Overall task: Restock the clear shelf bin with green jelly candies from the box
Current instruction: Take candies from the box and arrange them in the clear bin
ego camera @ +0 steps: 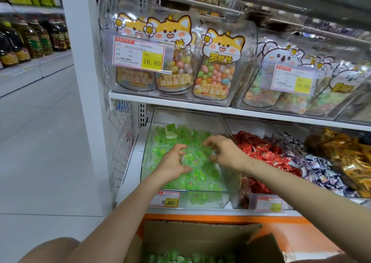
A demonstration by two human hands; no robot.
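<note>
Centre of frame: your left hand curls thumb and fingers round one jelly cup. Your right hand is bent claw-like; you cannot tell whether it holds anything. Both lie over the green jelly candies in the clear shelf bin. Bottom centre: the box.

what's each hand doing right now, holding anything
Left hand: fingers and thumb curled round a green jelly candy in the clear bin.
Right hand: fingers curled over the candies; cannot tell if it holds one.
</note>
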